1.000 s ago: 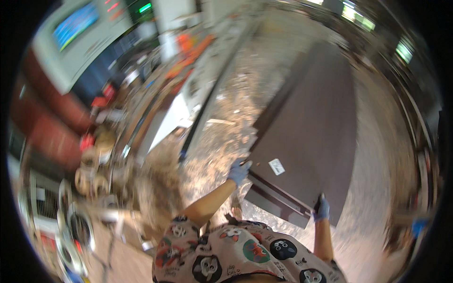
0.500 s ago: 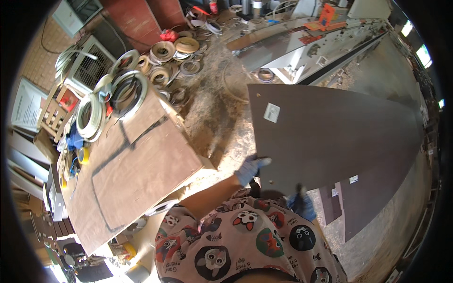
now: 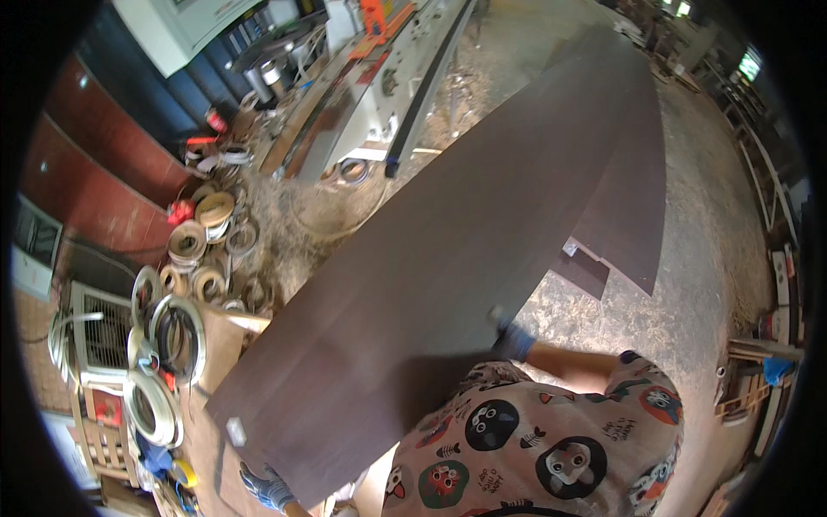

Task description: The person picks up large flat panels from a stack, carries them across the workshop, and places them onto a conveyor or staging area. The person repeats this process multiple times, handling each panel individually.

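Note:
A long dark brown panel [image 3: 413, 276] stretches from the lower left toward the far right, with a small white label [image 3: 235, 431] near its left end. My right hand [image 3: 512, 341], in a blue-grey glove, grips the panel's right-hand edge, thumb on top. At the near left end, my left hand [image 3: 269, 489], gloved too, is against the panel's edge with its fingers curled around it. That end of the panel lies over the wooden-topped bench [image 3: 220, 349] and hides most of it.
Other dark brown panels [image 3: 633, 198] lie on the floor to the right. Rolls of edge banding [image 3: 188, 243] are heaped on the dusty floor, and white coils [image 3: 153, 405] lie at the left. A long machine table [image 3: 366, 108] with an orange part stands at the far side.
The panel has swung so its near end has come left over the bench. My left hand has moved to the lower left with it; my right hand now holds the panel further along.

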A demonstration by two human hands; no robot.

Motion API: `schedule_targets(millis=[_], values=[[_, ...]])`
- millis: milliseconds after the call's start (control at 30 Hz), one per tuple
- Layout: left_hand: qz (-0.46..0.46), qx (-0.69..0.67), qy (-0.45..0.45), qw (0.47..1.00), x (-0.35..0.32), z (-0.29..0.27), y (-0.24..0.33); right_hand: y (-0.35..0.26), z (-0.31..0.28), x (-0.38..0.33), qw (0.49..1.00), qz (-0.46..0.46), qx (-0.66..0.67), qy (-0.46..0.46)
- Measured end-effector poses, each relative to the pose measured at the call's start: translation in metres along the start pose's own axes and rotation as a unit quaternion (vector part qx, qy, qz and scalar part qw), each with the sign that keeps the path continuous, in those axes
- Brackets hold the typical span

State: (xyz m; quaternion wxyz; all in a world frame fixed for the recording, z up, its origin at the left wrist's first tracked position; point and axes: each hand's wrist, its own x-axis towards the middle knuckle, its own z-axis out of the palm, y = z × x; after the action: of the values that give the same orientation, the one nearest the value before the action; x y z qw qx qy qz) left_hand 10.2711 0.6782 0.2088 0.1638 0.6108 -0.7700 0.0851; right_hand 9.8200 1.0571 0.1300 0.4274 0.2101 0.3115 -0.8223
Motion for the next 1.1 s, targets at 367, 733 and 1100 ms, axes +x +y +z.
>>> schedule_targets(millis=[367,733,1100], values=[[0.274,-0.071,-0.305,0.909,0.082,0.069,0.470,-0.184,-0.070,0.032,0.990,-0.090,0.053,0.089],[0.241,-0.062,-0.224,0.942,0.079,0.078,0.491,-0.212,-0.014,0.032,0.977,-0.008,0.074,0.202],[0.041,-0.019,-0.157,0.987,0.158,0.064,0.315,-0.108,0.098,0.076,0.988,0.148,0.013,0.033]])
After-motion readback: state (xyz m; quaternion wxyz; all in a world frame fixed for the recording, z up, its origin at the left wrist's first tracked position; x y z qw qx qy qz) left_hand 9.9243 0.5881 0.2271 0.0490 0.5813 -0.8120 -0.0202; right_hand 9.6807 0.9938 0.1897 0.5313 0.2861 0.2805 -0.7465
